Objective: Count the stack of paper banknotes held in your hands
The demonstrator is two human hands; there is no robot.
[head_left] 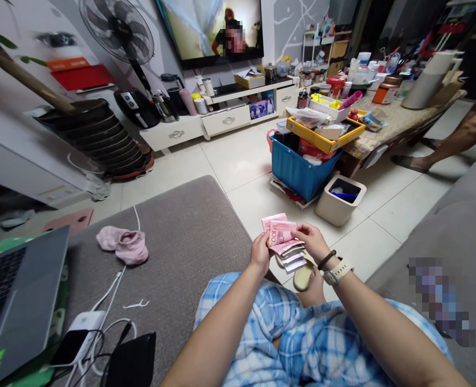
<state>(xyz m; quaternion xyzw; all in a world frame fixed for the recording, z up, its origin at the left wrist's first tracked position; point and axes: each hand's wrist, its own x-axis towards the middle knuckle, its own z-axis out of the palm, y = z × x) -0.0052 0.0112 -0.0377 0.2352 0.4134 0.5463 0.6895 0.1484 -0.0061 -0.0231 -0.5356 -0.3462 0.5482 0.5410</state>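
Note:
Between my two hands, above my lap, is a spread of pink 100 banknotes [281,234]. My left hand [261,251] is closed on the left side of the stack. With fingers pinched, my right hand [312,239] grips the right edge of the top note. Below the pink notes, several paler papers [294,259] fan out toward me; I cannot tell what they are. A dark bracelet [327,259] and a watch with a beige strap [338,270] are on my right wrist. Beneath my hands are my slippers [303,277] on the floor.
On the grey sofa section [189,242] to my left lie pink socks [127,244], white cables, a black pouch-like item [130,360] and a laptop [23,301]. Ahead stand a beige bin [334,207], a full blue crate [298,169] and a cluttered table [395,113]. Another person's legs [451,131] are at right.

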